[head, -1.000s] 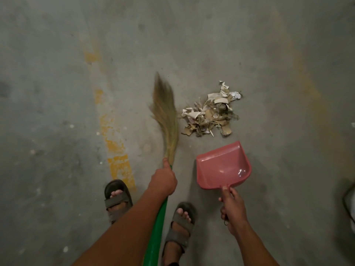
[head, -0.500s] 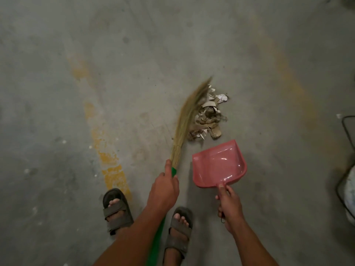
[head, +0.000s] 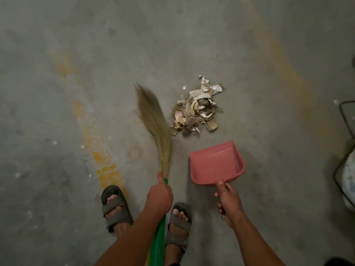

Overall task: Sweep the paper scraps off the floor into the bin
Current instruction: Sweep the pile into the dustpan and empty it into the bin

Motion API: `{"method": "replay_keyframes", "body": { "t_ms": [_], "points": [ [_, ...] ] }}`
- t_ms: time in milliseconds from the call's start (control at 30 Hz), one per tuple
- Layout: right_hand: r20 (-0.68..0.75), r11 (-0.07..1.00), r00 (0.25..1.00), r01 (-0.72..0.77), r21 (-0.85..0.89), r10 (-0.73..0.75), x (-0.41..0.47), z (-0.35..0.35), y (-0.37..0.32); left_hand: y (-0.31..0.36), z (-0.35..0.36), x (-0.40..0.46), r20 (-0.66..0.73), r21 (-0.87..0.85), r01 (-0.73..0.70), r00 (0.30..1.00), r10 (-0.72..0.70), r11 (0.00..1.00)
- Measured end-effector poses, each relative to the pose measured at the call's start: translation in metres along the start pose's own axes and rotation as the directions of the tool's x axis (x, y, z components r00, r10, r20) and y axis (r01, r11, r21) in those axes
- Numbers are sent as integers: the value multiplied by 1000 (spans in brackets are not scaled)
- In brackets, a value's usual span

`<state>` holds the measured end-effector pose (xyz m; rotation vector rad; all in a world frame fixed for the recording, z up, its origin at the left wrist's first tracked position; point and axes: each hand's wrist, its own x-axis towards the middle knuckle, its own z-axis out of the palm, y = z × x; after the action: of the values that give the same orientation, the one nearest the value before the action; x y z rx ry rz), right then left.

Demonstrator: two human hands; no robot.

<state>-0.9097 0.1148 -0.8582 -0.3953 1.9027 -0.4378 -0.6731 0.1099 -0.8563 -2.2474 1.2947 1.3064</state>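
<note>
Paper scraps, torn beige and white (head: 197, 110), sit heaped in one pile on the grey concrete floor (head: 76, 54), so the gathering looks done. Our left hand (head: 159, 196) is wrapped around the green-handled straw broom (head: 155, 123), its bristles just left of the pile. Our right hand (head: 227, 203) grips the handle of the pink plastic dustpan (head: 216, 164), mouth facing the heap but apart from it and empty. We judge scooping and emptying are all left.

Left hand (head: 159, 196) gripping green-handled grass broom (head: 153, 120), beside paper scraps (head: 197, 110) piled on floor (head: 76, 54); right hand (head: 227, 200) holding pink dustpan (head: 216, 164) nearby.
</note>
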Motion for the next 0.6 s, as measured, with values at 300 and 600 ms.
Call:
{"method": "replay_keyframes", "body": {
  "t_ms": [300, 600],
  "points": [
    [10, 1000, 1000, -21, 10, 21, 0, 12, -6, 20, -18, -14, -220, -188, -232, 957, 189, 954],
    [80, 998, 995, -51, -25, 53, -2, 44, -23, 16, -65, 32, -304, -278, -192, 947, 103, 941]
  ]
}}
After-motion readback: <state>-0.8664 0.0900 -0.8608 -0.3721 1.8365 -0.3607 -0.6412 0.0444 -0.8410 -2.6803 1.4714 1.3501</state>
